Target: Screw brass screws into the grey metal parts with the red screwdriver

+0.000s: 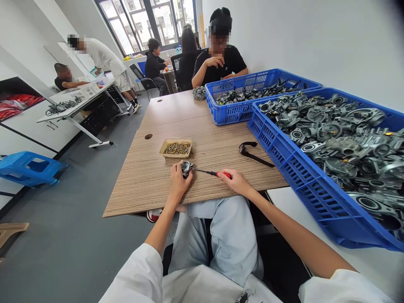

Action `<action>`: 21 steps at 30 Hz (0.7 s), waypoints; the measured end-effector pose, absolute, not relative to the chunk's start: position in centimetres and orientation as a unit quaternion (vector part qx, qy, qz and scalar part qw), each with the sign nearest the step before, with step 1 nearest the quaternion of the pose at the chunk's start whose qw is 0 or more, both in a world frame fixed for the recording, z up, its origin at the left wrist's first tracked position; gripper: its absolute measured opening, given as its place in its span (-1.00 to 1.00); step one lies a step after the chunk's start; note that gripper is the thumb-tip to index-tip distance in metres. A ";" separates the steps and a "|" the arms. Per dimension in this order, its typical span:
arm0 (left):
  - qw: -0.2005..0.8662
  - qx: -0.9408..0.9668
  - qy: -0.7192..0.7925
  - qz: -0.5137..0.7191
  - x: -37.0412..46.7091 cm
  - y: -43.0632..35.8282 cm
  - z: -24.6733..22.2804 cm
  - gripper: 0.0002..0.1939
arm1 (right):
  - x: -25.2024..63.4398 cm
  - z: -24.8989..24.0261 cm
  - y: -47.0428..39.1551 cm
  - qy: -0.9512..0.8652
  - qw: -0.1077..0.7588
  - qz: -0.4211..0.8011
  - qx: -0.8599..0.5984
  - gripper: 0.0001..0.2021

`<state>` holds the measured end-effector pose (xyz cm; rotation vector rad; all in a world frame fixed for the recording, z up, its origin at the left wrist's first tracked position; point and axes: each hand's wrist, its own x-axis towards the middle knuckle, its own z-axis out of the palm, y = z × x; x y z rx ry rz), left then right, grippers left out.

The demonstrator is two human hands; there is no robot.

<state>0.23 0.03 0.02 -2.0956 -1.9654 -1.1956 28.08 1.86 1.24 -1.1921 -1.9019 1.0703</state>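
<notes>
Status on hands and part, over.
Left hand gripping metal part. Right hand on red-handled screwdriver, shaft pointed at part. Tray beyond part, not blocking screwdriver.

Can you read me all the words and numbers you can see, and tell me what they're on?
There are none I can read.
Watch: face too small to read.
Nearest black shirt: one pale mark, too small to read.
White shirt at the bottom: dark marks cut off by the picture's edge, no clear letters.

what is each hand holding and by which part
Left hand: a small metal part, by its left and near sides. Right hand: a screwdriver, by its red handle.
</notes>
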 end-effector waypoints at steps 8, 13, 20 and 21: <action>0.011 -0.673 -0.634 -0.381 0.2 0.1 -0.1 -0.49 | 28.1 1.1 2.0 -0.731 0.321 0.406 -0.445 -0.48; 0.008 -0.673 -0.635 -0.380 0.2 0.0 0.0 -0.50 | 28.0 1.4 1.9 -0.733 0.323 0.408 -0.437 -0.55; 0.008 -0.671 -0.636 -0.380 0.2 0.1 0.1 -0.51 | 28.2 1.5 1.6 -0.732 0.330 0.384 -0.455 -0.74; 0.008 -0.670 -0.637 -0.380 0.2 0.1 0.0 -0.51 | 28.2 1.5 1.6 -0.733 0.331 0.383 -0.455 -0.74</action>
